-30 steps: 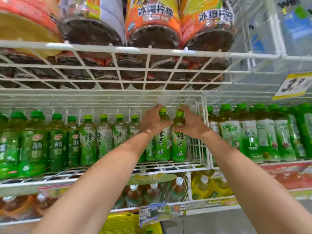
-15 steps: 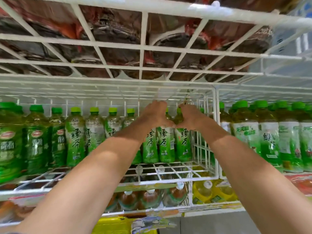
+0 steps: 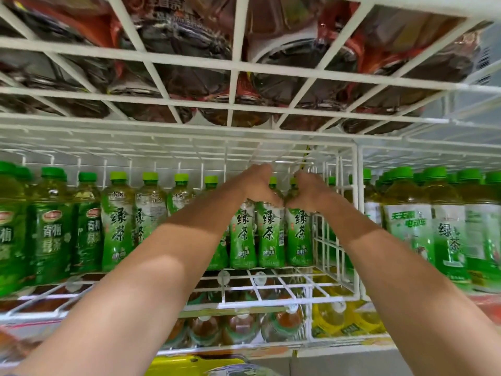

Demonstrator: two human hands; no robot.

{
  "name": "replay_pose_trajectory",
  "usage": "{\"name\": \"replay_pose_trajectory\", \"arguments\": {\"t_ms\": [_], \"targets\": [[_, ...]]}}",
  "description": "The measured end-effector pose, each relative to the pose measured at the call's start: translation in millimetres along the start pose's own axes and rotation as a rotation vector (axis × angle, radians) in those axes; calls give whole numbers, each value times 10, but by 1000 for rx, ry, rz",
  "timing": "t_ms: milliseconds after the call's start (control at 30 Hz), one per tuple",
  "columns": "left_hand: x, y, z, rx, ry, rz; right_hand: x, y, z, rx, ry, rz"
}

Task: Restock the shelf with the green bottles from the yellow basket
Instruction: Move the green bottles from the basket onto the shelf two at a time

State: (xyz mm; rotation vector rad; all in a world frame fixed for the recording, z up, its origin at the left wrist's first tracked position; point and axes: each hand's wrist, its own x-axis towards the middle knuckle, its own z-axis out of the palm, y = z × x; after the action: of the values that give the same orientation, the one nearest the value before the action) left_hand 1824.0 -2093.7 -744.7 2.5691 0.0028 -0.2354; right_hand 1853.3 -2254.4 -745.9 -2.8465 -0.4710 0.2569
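— Now, both arms reach up to the middle wire shelf, and the left hand has its grip clamped round the shoulder of 1 green bottle.

— And the right hand?

— Same picture: its grip is curled over the neck of a 2nd green bottle, just beside the 1st. The 2 hands sit very close, knuckles almost meeting.

— Where do those 2 bottles stand?

— Upright, set back from the shelf's near edge. Their bases are level with a 3rd matching bottle on their left, and the wire divider is on their right.

— And the yellow basket?

— Only a sliver at the near bottom edge, below the shelves. I cannot tell what is in it.

— Neighbours?

— Further left stands a row of green tea bottles, then darker-labelled bottles at the far left. Right of the divider are more green-capped bottles. Overhead, dark bottle bases rest on the upper rack.
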Motion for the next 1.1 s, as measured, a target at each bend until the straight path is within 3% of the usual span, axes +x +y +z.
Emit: {"name": "replay_pose_trajectory", "arguments": {"t_ms": [400, 667, 900, 1100], "targets": [[-174, -45, 124, -28, 115, 26, -88, -15, 50, 28, 58, -31], [-486, 12, -61, 94, 176, 99, -473, -135, -206, -3, 87, -133], [-1308, 87, -358, 422, 134, 159, -1127, -365, -363, -136, 32, -146], [-2264, 205, -383, 474, 95, 61, -1918, -697, -425, -186, 50, -181]]}}
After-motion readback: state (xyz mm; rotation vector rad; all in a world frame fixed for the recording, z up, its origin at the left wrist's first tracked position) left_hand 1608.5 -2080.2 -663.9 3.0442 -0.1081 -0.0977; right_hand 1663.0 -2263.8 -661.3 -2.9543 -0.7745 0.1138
